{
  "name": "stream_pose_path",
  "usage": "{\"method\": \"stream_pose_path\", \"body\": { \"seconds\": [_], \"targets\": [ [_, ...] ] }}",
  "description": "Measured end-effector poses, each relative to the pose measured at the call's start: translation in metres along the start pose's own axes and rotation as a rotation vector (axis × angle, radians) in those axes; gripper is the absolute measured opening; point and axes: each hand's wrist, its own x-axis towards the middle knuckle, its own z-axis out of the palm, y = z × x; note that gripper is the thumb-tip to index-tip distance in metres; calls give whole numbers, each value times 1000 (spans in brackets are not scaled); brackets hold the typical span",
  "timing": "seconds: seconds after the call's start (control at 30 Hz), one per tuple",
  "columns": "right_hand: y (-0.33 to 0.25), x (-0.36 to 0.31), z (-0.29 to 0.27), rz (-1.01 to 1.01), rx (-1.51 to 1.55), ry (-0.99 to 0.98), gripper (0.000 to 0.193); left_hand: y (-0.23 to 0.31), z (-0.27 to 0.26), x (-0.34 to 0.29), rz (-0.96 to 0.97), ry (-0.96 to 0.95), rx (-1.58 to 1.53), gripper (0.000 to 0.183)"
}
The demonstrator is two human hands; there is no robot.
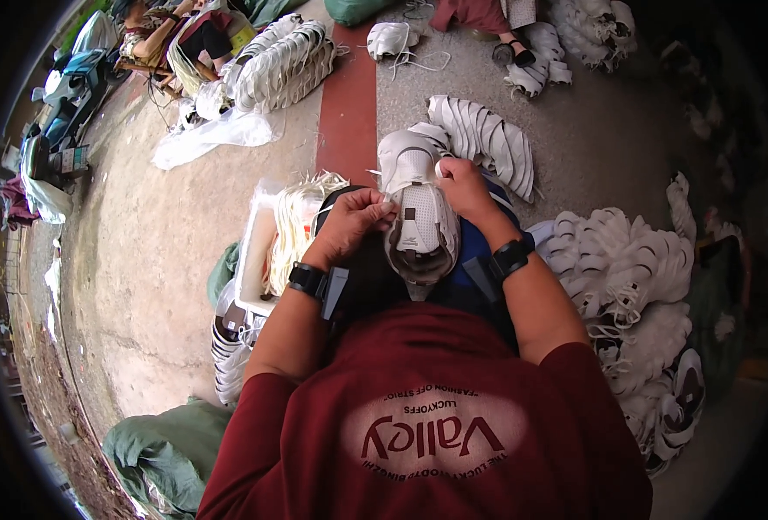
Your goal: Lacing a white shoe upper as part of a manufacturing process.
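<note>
A white shoe upper (420,217) with a perforated toe lies over my lap, its heel opening toward me. My left hand (358,221) is at its left side, thumb and forefinger pinched together at the upper's edge. What that pinch holds is too small to make out. On the right side, my right hand (469,189) is curled closed beside the upper. A bit of white shows at its thumb, but I cannot tell what it is. A white box (253,251) stands left of my lap, with a heap of white and cream laces (297,227) in it.
Beyond my knees curves a row of nested white uppers (488,143). A big pile of uppers (614,269) lies at my right. Green sacks (172,446) sit at lower left. Other people (202,35) sit farther off, near more stacked uppers (289,65) and parked scooters (72,95).
</note>
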Motion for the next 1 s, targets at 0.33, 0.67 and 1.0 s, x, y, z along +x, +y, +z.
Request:
{"method": "stream_pose_path", "body": {
  "seconds": [0.33,0.67,1.0],
  "targets": [
    [-13,-6,9,186,-42,11,15,0,27,-3,92,104,156,7],
    [-37,-34,6,16,-256,36,11,0,51,21,596,121,862,10],
    [-4,-27,-5,198,313,-136,19,-18,63,35,596,297,1296,15]
  ]
}}
